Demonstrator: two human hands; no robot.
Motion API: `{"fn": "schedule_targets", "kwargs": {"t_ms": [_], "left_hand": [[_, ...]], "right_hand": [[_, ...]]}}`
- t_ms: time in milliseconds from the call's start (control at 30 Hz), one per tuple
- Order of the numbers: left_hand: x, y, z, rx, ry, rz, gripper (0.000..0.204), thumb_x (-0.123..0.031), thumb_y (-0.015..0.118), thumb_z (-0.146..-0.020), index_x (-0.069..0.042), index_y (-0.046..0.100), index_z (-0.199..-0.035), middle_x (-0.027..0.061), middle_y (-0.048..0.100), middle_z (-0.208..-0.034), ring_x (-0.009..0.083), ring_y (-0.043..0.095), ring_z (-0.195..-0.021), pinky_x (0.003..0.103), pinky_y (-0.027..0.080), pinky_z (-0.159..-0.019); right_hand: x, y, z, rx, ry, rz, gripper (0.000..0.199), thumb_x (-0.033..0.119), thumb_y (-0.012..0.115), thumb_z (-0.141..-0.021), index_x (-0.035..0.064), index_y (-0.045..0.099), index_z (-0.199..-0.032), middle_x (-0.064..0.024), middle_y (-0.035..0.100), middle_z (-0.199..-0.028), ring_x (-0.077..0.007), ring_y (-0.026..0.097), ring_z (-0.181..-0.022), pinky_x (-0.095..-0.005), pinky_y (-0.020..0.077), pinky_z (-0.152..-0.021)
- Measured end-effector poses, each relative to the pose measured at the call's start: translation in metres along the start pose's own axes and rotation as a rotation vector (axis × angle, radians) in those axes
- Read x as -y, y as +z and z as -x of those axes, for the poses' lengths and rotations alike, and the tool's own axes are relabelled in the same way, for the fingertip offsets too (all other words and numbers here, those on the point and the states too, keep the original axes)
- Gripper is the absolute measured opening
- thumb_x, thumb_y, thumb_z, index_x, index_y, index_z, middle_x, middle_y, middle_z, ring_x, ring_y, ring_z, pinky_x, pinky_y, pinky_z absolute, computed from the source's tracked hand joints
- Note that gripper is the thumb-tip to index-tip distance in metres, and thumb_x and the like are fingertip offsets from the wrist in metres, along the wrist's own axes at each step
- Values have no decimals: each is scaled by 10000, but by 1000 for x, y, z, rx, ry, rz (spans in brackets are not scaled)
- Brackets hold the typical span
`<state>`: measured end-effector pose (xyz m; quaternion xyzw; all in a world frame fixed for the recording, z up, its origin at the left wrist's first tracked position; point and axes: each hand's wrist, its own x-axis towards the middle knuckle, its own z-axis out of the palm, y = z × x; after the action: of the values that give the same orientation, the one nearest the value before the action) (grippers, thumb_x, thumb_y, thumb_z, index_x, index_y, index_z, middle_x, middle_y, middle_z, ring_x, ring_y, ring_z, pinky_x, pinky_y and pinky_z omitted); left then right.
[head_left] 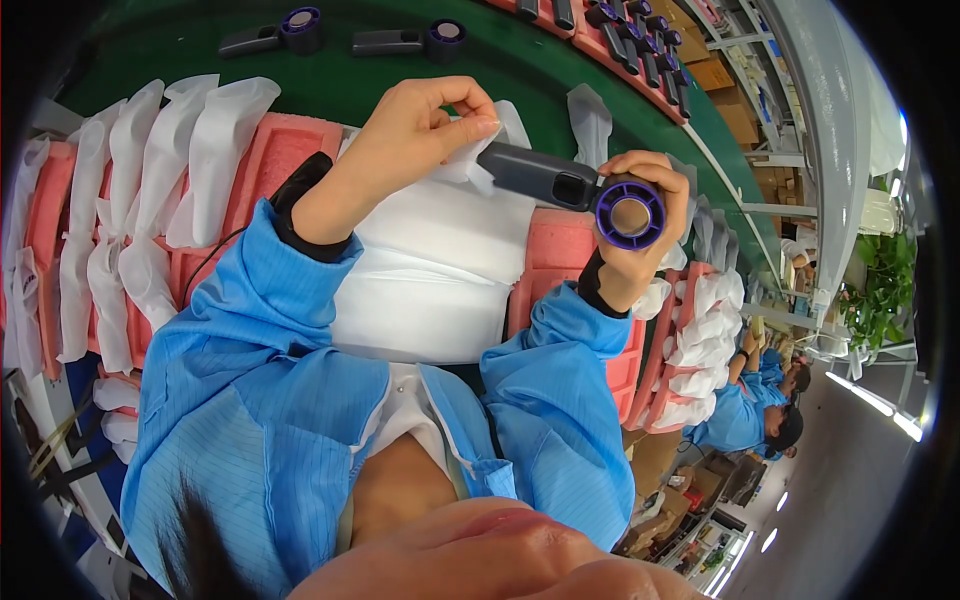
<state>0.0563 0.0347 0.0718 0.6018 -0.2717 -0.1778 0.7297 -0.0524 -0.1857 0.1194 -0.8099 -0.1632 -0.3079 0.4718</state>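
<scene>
A dark grey handheld device [535, 174] with a round, purple-rimmed head is tilted in front of me. My right hand [660, 205] is wrapped around its head end, with the handle pointing left. My left hand [425, 130] pinches a thin white bag [465, 168] between thumb and fingers. That bag lies at the free end of the handle; whether the handle is inside its mouth I cannot tell. Below both hands lies a stack of flat white bags [430, 275].
Pink trays [290, 150] with several white-wrapped items [220, 140] flank me, on the left and right. Two unwrapped devices [390, 42] lie on the green table [340, 85]. A far-right pink tray [610, 50] holds more. Co-workers [735, 410] sit at the right.
</scene>
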Motion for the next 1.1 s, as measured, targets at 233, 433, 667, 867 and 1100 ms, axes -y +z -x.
{"fn": "schedule_targets", "kwargs": {"t_ms": [233,433,667,867,1100], "left_hand": [[2,-3,0,20,23,-128,104,-140,647,-872,-37,641,-862,-2,607,-780,52,462,-546,213,383,-476],[-3,-1,2,11,34,-120,98,-138,643,-878,-41,645,-869,1,614,-783,53,465,-542,211,380,-470],[-5,3,2,30,-35,-68,116,-143,632,-894,-29,639,-877,-16,576,-704,50,443,-519,208,335,-458],[-2,7,2,-39,-4,-126,181,-180,626,-905,-8,655,-860,13,548,-665,65,438,-504,237,339,-459],[-2,5,3,-69,255,-503,114,-106,617,-904,-8,674,-899,16,580,-690,76,484,-551,217,369,-490]], "right_hand": [[-2,-18,1,-105,-69,138,453,-18,635,-584,15,476,-1007,-172,569,-949,-242,590,-827,-342,489,-772],[-1,-23,2,-139,-73,179,486,32,682,-579,13,479,-1020,-173,567,-946,-244,586,-833,-348,487,-773],[5,0,-1,-137,-96,-101,374,-46,600,-640,11,477,-988,-165,573,-949,-226,597,-805,-320,501,-747],[2,5,-2,-117,-107,-101,390,-41,610,-631,10,480,-995,-160,568,-959,-225,596,-812,-321,500,-749],[9,12,2,-80,-77,22,422,-8,657,-610,4,494,-999,-159,574,-967,-224,595,-808,-320,501,-751]]}}
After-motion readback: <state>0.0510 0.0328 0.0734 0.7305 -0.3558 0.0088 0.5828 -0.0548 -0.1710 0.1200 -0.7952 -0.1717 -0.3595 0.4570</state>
